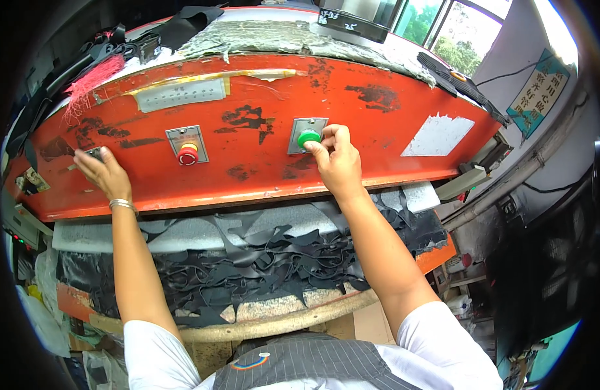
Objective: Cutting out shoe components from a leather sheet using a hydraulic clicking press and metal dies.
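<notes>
A wide orange-red machine front (248,169) spans the view before me. At its left, my left hand (105,172) lies against the panel with fingers stretched out, over a small dark plate (93,153) that it partly hides; whether a button is under it I cannot tell. My right hand (339,161) has its thumb and curled fingers around a green push button (308,138) on a metal plate (300,125). Between the hands, a red emergency stop button (188,154) with a yellow collar sits untouched on its own metal plate.
Below the panel, tangled black sheet scraps (248,266) cover a pale bed (183,237). Worn grey-green padding (261,38), black strips and pink threads (95,77) lie on top of the machine. A monitor (355,23) stands at the back. Small control boxes flank the machine.
</notes>
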`<state>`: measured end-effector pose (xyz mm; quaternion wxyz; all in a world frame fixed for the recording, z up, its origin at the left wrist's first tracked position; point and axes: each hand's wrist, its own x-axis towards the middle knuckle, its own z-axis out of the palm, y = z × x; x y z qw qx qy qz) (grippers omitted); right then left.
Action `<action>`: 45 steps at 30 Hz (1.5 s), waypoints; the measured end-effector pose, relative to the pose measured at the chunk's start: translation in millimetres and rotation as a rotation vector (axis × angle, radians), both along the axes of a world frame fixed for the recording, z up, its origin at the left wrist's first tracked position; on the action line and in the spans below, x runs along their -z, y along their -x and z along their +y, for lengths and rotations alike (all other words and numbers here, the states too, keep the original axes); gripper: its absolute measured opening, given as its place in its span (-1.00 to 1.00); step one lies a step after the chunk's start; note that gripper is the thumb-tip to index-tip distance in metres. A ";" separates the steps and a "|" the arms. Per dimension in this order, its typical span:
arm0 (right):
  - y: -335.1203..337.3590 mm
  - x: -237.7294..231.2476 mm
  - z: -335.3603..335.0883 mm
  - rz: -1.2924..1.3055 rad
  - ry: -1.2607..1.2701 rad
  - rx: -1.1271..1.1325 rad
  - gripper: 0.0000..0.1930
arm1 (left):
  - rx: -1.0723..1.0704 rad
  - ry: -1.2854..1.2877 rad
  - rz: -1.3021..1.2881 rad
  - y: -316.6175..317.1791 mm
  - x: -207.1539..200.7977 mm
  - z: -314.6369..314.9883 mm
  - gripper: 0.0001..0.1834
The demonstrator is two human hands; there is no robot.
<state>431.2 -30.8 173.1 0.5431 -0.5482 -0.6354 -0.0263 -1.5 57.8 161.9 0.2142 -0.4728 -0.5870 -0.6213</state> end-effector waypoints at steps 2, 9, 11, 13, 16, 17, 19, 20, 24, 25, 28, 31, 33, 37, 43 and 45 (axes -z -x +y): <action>8.1 10.7 -24.5 0.035 0.026 -0.020 -0.60 | 0.038 0.025 0.008 8.9 7.9 -23.7 -0.19; 5.6 100.4 -188.5 -0.378 0.576 -0.400 -0.52 | 0.599 0.583 0.182 -82.9 106.8 -221.7 -0.57; 22.8 120.6 -231.7 -0.538 0.698 -0.529 -0.47 | 0.905 0.672 0.096 -113.7 125.4 -286.2 -0.84; 33.8 124.5 -261.0 -0.624 0.710 -0.590 -0.43 | 0.928 0.768 0.234 -140.0 132.6 -329.5 -0.83; 43.7 143.1 -275.6 -0.603 0.640 -0.458 -0.49 | 0.822 0.840 0.413 -153.6 136.0 -342.0 -0.83; 45.3 147.5 -277.5 -0.614 0.661 -0.385 -0.50 | 0.826 0.845 0.416 -156.8 137.6 -343.1 -0.83; 43.4 149.6 -274.7 -0.558 0.638 -0.381 -0.62 | 0.806 0.842 0.367 -162.4 137.4 -339.1 -0.84; 41.6 150.6 -272.1 -0.557 0.625 -0.381 -0.62 | 0.783 0.838 0.356 -165.3 138.6 -337.2 -0.83; 39.5 147.1 -263.3 -0.574 0.655 -0.409 -0.51 | 0.771 0.877 0.373 -166.4 136.9 -328.9 -0.78; 36.8 148.7 -259.9 -0.574 0.653 -0.434 -0.52 | 0.776 0.875 0.377 -166.3 134.3 -325.2 -0.78; 21.8 137.3 -240.8 -0.589 0.780 -0.637 -0.52 | 0.887 1.079 0.426 -163.5 117.8 -305.6 -0.72; -5.6 116.7 -191.1 -0.168 0.879 -0.639 -0.56 | 1.033 1.326 0.155 -153.9 103.4 -266.5 -0.74; -32.4 100.2 -135.5 -0.393 0.774 -0.360 -0.52 | 0.993 1.022 0.110 -165.9 91.7 -217.5 -0.76; -79.2 121.1 -40.7 -0.407 0.543 0.127 -0.46 | 0.949 0.762 0.148 -207.9 96.1 -76.2 -0.80; -71.9 145.1 30.7 -0.692 0.609 0.228 -0.69 | 0.805 0.790 0.308 -248.3 139.7 83.0 -0.65; -82.7 150.7 34.0 -0.723 0.542 0.229 -0.78 | 0.612 0.981 0.578 -261.7 151.7 87.1 -0.55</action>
